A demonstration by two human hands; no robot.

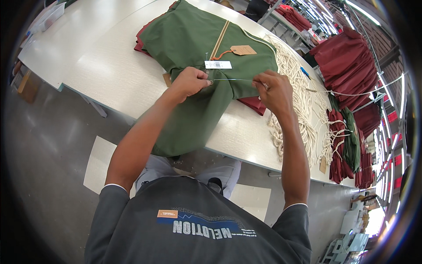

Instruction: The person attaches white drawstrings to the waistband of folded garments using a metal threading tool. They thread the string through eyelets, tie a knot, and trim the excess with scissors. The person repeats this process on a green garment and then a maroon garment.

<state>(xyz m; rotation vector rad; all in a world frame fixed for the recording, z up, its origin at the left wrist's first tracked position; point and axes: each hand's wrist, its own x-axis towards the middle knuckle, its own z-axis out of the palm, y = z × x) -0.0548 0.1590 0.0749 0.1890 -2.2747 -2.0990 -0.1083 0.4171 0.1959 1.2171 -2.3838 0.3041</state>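
1. Grip of the left hand (190,83), near the centre of the frame: narrow, thumb and fingers pinched on the green cloth (189,46) where it bunches.
2. Grip of the right hand (276,90), right of centre: closed in a fine pinch on a thin strand (235,79) that runs straight and level toward the left fingertips. Whether it is thread or something stiffer, I cannot tell.
3. Green cloth: it spreads across the upper middle of the frame on the pale desk (88,70), and its lower part hangs over the near edge toward the person's lap. Tan stripes (222,37) cross it.
4. On the cloth, just above the strand: a white tag (218,64); above that to the right, a brown tag (243,50) beside an orange cord (221,55).
5. Beneath it, maroon cloth (254,105) shows at the edges.
6. Right of centre: a heap of cream cords (292,64), with a blue tool (305,72) near it.
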